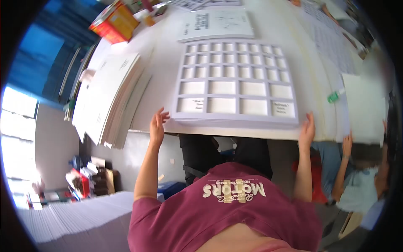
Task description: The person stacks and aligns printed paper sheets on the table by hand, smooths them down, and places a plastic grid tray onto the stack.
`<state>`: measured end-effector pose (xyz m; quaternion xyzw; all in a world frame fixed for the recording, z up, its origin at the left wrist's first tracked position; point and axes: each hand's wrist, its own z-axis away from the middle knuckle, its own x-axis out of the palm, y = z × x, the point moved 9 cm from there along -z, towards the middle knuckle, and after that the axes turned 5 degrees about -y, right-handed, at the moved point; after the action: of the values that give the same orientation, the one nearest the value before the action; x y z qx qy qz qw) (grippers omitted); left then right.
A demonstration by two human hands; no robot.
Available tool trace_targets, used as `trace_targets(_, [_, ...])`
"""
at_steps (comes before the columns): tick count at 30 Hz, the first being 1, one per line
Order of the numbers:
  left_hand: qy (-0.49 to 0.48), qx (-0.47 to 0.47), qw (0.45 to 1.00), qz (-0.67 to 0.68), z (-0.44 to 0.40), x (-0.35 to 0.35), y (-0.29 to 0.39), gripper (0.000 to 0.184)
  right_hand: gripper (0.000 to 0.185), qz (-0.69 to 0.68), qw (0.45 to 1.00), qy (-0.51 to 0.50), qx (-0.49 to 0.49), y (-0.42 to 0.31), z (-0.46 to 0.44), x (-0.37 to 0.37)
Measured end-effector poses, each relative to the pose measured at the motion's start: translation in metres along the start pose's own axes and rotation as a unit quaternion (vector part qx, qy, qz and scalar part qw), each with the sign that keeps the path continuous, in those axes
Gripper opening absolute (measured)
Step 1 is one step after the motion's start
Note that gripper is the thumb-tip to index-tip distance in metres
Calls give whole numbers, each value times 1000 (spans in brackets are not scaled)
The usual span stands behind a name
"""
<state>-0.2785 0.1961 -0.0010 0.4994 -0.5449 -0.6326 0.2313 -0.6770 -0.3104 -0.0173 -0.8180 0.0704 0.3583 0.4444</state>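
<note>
A stack of white panels [235, 93] with rows of rectangular windows lies in front of me, near the table edge. White backing shows through the windows, and two lower ones show small printed text. My left hand [158, 122] is just off the near left corner of the stack, fingers apart, with nothing in it. Beside the near right corner is my right hand [307, 127], its fingers stretched out and holding nothing. I cannot tell whether its fingertips touch the panel edge.
A pile of white boards [110, 96] overhangs the table's left side. Behind the panels lies a flat printed box [217, 24]. An orange-red tin [114, 23] stands far left. A green bottle [334, 97] and a co-worker's hand [347, 143] are at the right.
</note>
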Motion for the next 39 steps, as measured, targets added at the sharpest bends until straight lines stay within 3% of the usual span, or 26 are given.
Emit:
trace_targets(2, [98,-31,995,-10,-8,-26,-5,33,43,19,1000,12,14,32,-16,13])
trace_targets(4, [135,48,965,-219,-10,-48,51,33,48,176,983,12,-43,27,-23,24])
trace_targets(6, [226,162,853,-441,-11,-84,100,34,63,302,952,-22,-45,14,-14,31])
trace_targets(8, [289,131,783,-535,-19,-132,122,31,64,301,953,-33,-12,23,-16,30])
trace_targets(10, [380,131,640,-655,-22,-166,140,27,64,296,954,-29,-16,13,-15,29])
trace_targets(13, [157,-160,743,-631,-52,-204,84,21,65,290,956,-35,-5,2,-16,26])
trace_targets(19, [61,-84,742,-662,-56,-180,108,19,60,292,956,-25,-27,1,-16,24])
trace_targets(25, [34,-47,834,-549,-62,-210,120,11,56,283,958,-51,-9,8,-17,28])
trace_targets(28, [99,-18,805,-584,-68,-237,138,14,56,299,953,-46,-21,13,-17,31])
trace_targets(30, [223,60,631,-740,-70,-245,190,14,56,291,956,-45,-20,9,-16,31])
trace_targets(31, [275,118,574,-763,-55,-229,232,6,56,290,956,-43,-18,8,-16,29])
trace_targets(32, [304,182,544,-760,-40,-208,265,6,57,291,956,-44,-13,9,-17,30])
trace_targets(34, [261,160,486,-818,-34,-165,281,9,59,299,953,-51,0,15,-16,30])
trace_targets(39, [99,78,571,-811,-32,-95,174,3,60,292,955,-24,-34,5,-13,27])
